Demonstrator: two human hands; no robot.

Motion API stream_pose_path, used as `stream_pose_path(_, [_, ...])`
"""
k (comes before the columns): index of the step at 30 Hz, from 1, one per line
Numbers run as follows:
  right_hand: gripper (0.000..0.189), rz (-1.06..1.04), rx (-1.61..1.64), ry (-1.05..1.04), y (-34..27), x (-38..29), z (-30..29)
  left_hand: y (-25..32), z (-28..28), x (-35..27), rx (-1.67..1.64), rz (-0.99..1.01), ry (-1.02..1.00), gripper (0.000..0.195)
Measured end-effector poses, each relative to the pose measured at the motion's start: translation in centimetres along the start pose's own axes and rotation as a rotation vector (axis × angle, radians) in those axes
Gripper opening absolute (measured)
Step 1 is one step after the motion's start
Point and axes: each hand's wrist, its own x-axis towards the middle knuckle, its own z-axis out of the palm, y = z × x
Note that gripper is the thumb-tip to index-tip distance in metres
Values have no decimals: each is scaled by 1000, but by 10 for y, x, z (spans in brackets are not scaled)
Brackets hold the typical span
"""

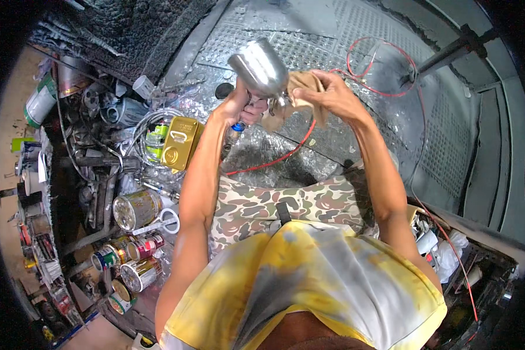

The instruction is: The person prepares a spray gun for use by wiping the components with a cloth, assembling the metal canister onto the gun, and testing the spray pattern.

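My left hand [246,105] grips the handle of a spray gun, its fingers wrapped below the shiny metal cup [260,65]. The cup sits tilted on top of the gun. A blue fitting [238,127] shows at the lower end of the handle. Bunched in my right hand [332,94] is a tan cloth [306,85], held against or just beside the front of the gun. Part of the gun's body is hidden by my fingers and the cloth.
A red air hose [284,156] runs across the paint-stained floor and loops at the right. On my left lie a gold rectangular can [181,143], a stained paint tin [135,210], a white ring-ended tool [166,222] and several smaller tins. A dark post [442,57] stands at the far right.
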Motion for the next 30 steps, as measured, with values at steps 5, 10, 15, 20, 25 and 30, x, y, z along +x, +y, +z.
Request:
stream_pose_path(5, [35, 49, -10, -65, 20, 14, 0, -1, 5, -3, 162, 53, -43, 83])
stream_pose_path(10, [31, -91, -147, -8, 37, 17, 5, -4, 7, 3, 167, -25, 20, 87])
stream_pose_path(15, [34, 29, -134, -44, 16, 2, -23, -2, -1, 3, 152, -74, -69, 88])
stream_pose_path(20, [33, 84, 67, 96, 2, -29, -28, 5, 2, -5, 3, -76, -30, 71])
stream_pose_path(25, [24, -432, -302, 32, 2, -29, 8, -2, 6, 1, 58, -114, -104, 88])
stream_pose_path(30, [30, -642, -559, 120, 7, -12, -1, -6, 15, 9, -152, -62, -154, 84])
